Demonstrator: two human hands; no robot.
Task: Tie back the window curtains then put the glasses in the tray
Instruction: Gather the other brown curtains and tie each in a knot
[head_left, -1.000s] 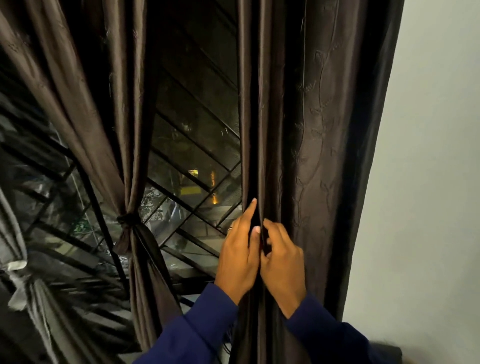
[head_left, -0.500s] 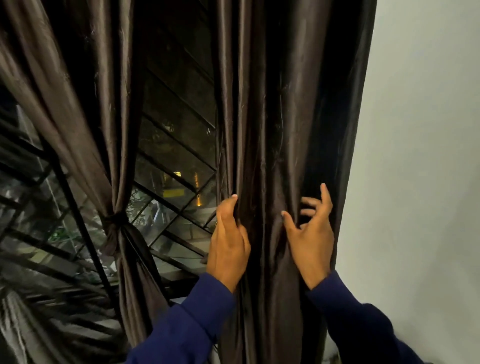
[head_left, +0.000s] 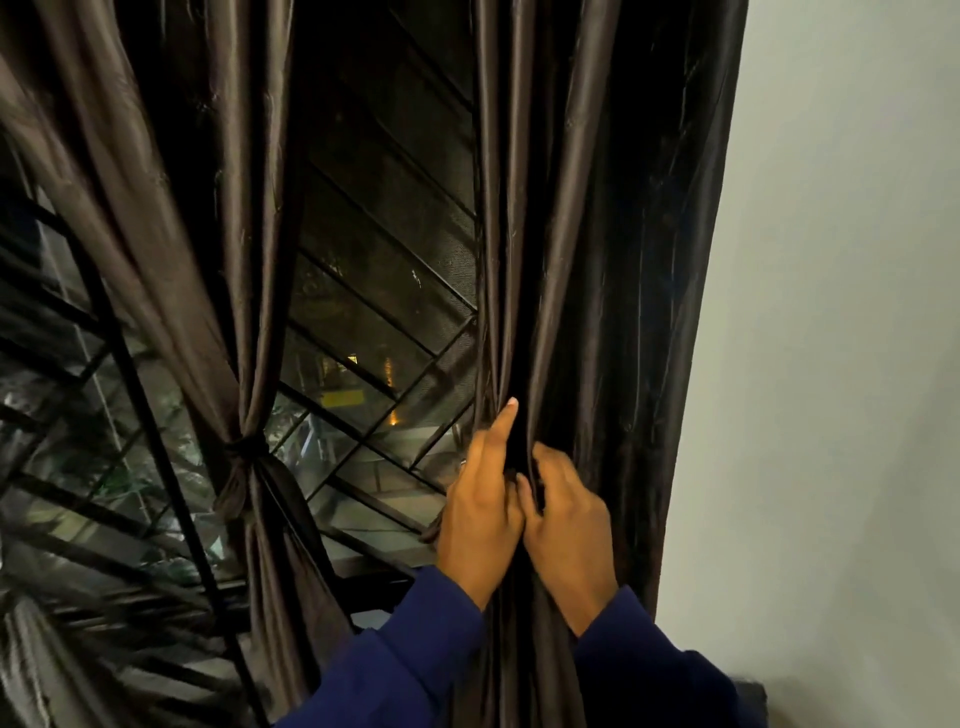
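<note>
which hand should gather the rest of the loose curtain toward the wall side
Right hand: it sits on the wall side of the dark brown satin curtain; the left hand is at the window-side edge.

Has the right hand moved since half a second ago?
Yes. The right hand moved left, away from the white wall, and now grips the dark brown curtain beside the left hand.

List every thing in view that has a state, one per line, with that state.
Left curtain: gathered and tied with a knot at mid-height.
Right curtain: hanging untied, its folds bunched between both hands.
Left hand: grips the right curtain's folds, index finger extended upward.
Right hand: fingers curled into the same folds.
Window: uncovered between the curtains, grille across it.
</note>
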